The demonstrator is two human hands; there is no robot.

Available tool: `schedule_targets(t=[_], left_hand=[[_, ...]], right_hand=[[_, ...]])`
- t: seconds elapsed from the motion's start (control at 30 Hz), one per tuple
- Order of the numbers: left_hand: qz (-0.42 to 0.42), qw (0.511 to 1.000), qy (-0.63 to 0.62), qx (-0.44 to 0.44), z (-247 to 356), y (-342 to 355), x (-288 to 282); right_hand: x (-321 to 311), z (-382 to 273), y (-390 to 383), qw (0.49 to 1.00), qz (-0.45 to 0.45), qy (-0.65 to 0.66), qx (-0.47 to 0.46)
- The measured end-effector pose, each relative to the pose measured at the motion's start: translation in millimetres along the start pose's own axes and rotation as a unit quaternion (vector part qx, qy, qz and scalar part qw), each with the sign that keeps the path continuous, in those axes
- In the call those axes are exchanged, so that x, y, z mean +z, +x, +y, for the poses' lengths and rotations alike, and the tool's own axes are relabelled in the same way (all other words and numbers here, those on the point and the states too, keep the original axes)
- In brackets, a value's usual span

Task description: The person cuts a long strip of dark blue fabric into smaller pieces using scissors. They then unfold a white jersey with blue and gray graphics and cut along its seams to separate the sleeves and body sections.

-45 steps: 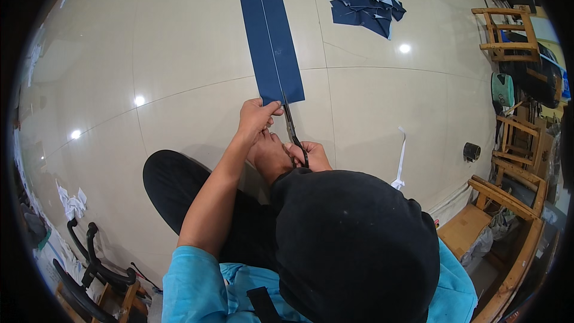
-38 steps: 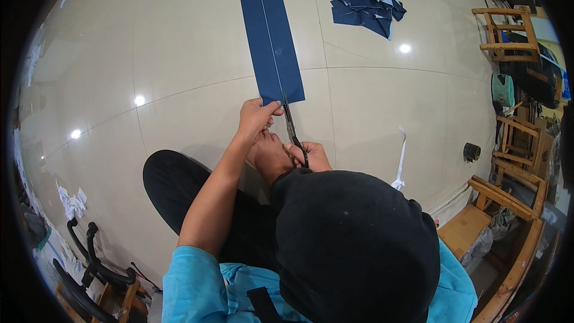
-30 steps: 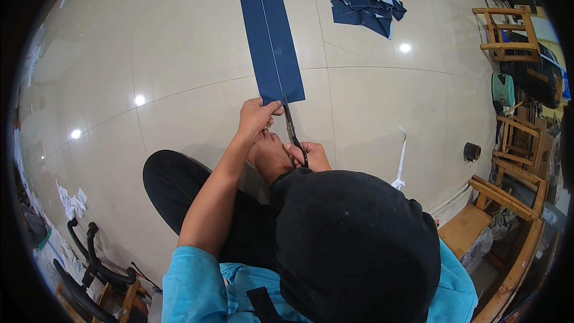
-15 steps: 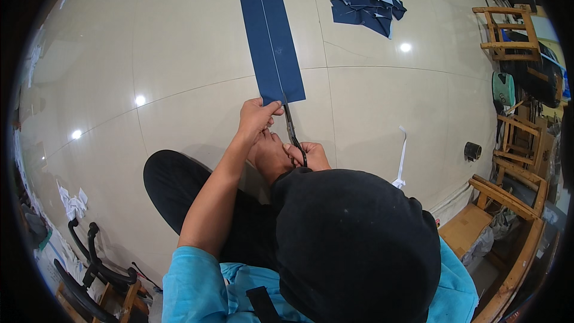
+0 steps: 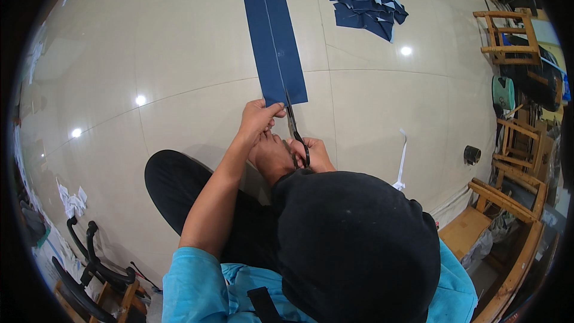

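A long dark blue strip of cloth (image 5: 276,54), with a pale line down its length, lies on the floor and runs up out of view. My left hand (image 5: 258,117) pinches its near end, thumb on top. My right hand (image 5: 315,154) has its fingers in the black handles of a pair of scissors (image 5: 291,121). The scissor blades reach into the cloth's near edge at the pale line, just right of my left thumb. My bare foot (image 5: 272,154) is between the hands. A raised black-clad knee (image 5: 359,233) hides my right forearm.
Crumpled blue cloth pieces (image 5: 368,3) lie on the tiled floor (image 5: 197,54) at the far right. A white strip (image 5: 403,158) lies right of my knee. Wooden stools (image 5: 509,37) line the right side; black curved chair parts (image 5: 92,257) stand at lower left.
The cloth and scissors appear shifted very slightly right in the view. The scissor tips reach a little farther up into the cloth. Both hands keep their holds.
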State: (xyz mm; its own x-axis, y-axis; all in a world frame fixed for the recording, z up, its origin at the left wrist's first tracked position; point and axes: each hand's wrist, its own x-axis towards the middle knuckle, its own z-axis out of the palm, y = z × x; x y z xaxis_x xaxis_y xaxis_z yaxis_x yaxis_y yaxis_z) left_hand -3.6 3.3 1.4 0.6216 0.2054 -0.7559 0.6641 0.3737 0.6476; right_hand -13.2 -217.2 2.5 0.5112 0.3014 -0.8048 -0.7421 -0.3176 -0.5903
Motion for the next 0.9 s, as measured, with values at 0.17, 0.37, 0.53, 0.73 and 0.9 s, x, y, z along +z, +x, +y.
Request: schedule_targets(t=[0.17, 0.37, 0.53, 0.73, 0.9], left_hand=[[0.001, 1.000, -0.014, 0.000, -1, -2, -2], [-0.007, 1.000, -0.028, 0.005, -1, -1, 0], [0.001, 1.000, -0.018, 0.004, -2, 0, 0], [0.003, 1.000, -0.017, -0.001, -1, -1, 1], [0.001, 1.000, -0.019, -0.003, 0, -2, 0]], right_hand=[[7, -16, 5, 1.000, -0.014, 0.009, 0.014], [5, -18, 8, 1.000, 0.002, 0.001, 0.016], [6, -25, 3, 1.000, -0.008, 0.001, 0.013], [6, -26, 3, 1.000, -0.005, 0.004, 0.012], [8, -29, 0, 1.000, 0.002, -0.003, 0.017]])
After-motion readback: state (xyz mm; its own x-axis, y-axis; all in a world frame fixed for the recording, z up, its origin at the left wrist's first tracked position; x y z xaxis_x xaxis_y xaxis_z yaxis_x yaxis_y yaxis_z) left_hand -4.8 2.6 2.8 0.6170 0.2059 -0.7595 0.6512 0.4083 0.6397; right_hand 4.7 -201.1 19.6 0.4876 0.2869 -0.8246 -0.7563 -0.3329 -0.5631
